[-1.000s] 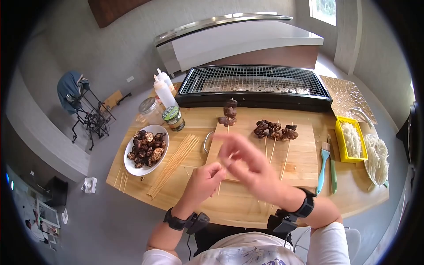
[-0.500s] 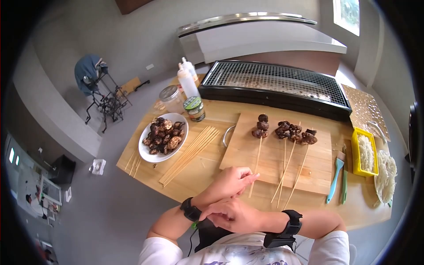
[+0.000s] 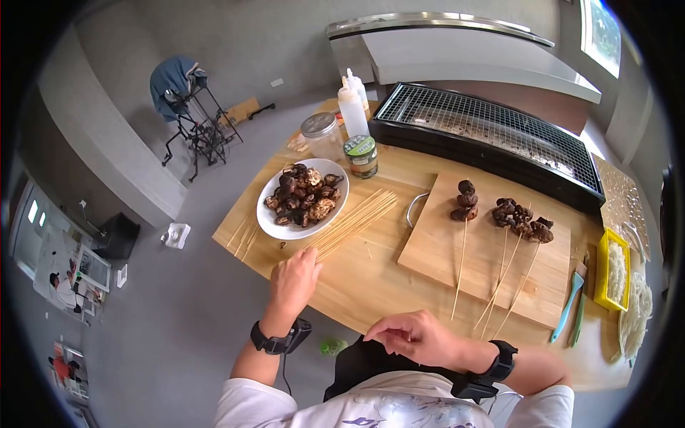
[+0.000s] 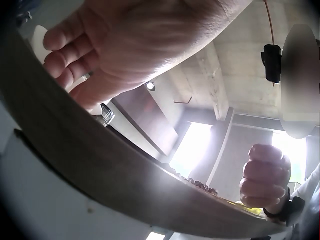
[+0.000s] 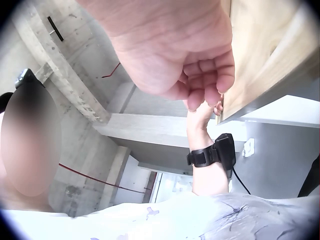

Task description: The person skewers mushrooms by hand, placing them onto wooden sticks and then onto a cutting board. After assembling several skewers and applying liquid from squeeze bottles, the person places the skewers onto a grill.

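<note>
My left hand (image 3: 294, 282) is at the front edge of the table, its fingertips right by the near ends of a bundle of bamboo skewers (image 3: 357, 222). In the left wrist view its fingers (image 4: 75, 55) look loosely bent, and the tabletop edge partly hides the tips. Beside the bundle stands a white oval plate (image 3: 265, 222) heaped with dark mushrooms (image 3: 303, 196). My right hand (image 3: 417, 339) hovers in front of my body, fingers loosely curled around nothing. Several skewers threaded with dark mushroom pieces (image 3: 524, 221) lie on a wooden cutting board (image 3: 435, 246).
Behind the board is a long black grill (image 3: 485, 153). A glass jar (image 3: 322, 139), a green-lidded jar (image 3: 361, 158) and squeeze bottles (image 3: 352, 110) stand past the plate. At right lie a blue brush (image 3: 569, 307), a yellow basket (image 3: 605, 285) and pale noodle-like strands (image 3: 633, 321).
The hands were together over the board's front and then at the table edge. Now they are apart: the left has moved left to the skewers, the right stays near my body. The view has turned left.
</note>
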Available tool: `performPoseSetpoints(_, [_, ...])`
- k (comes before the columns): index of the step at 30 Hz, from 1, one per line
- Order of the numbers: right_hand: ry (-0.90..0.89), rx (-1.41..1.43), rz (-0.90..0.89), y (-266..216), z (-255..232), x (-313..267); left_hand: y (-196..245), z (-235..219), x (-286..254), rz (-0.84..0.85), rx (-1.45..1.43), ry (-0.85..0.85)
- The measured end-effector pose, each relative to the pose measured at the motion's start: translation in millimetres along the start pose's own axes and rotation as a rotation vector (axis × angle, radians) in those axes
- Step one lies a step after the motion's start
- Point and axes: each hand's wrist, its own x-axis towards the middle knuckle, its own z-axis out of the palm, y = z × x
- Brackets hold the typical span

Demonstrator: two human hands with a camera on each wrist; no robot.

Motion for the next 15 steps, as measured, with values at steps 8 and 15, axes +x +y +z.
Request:
performPoseSetpoints(8, [-0.016, -0.108, -0.024, -1.9, -3.8, 0.3, -2.2, -3.4, -1.0, 0.045, 0.063, -0.055])
performPoseSetpoints(15, [0.02, -0.148, 0.026, -7.5, -6.0, 3.3, -6.3, -3.9, -1.2, 0.15, 0.256, -0.013])
